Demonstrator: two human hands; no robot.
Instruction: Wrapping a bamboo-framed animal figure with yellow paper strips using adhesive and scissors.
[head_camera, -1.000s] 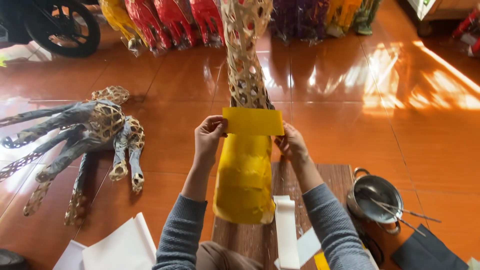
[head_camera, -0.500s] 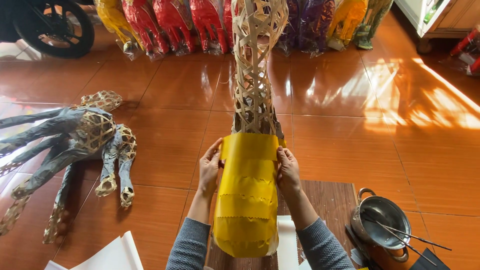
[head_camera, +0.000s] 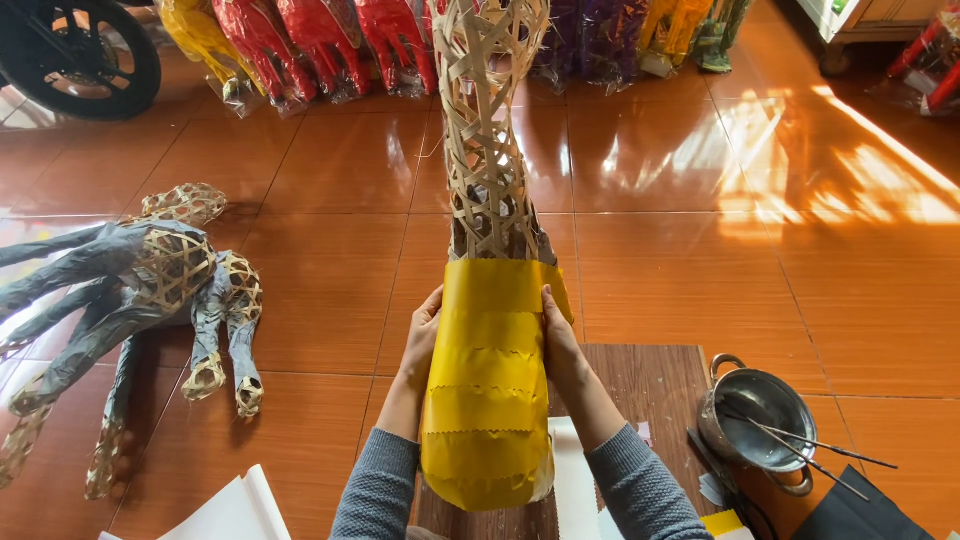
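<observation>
A tall woven bamboo frame (head_camera: 487, 130) lies lengthwise in front of me, its near part wrapped in overlapping strips of yellow paper (head_camera: 487, 400). My left hand (head_camera: 424, 335) presses flat on the left side of the topmost yellow strip. My right hand (head_camera: 558, 335) presses on its right side. Both palms hug the wrapped frame, fingers pointing away from me. The frame's base rests over a dark wooden board (head_camera: 655, 390).
A metal pot (head_camera: 760, 420) with sticks in it sits on the right. White paper strips (head_camera: 575, 480) lie on the board, white sheets (head_camera: 235, 510) at lower left. Grey paper-covered bamboo figures (head_camera: 150, 290) lie left. Red, yellow and purple wrapped figures (head_camera: 320, 45) line the far floor beside a wheel (head_camera: 80, 55).
A second ago I held a loose yellow strip up in both hands. It now lies wrapped on the frame above the earlier strips, and my hands press its sides down.
</observation>
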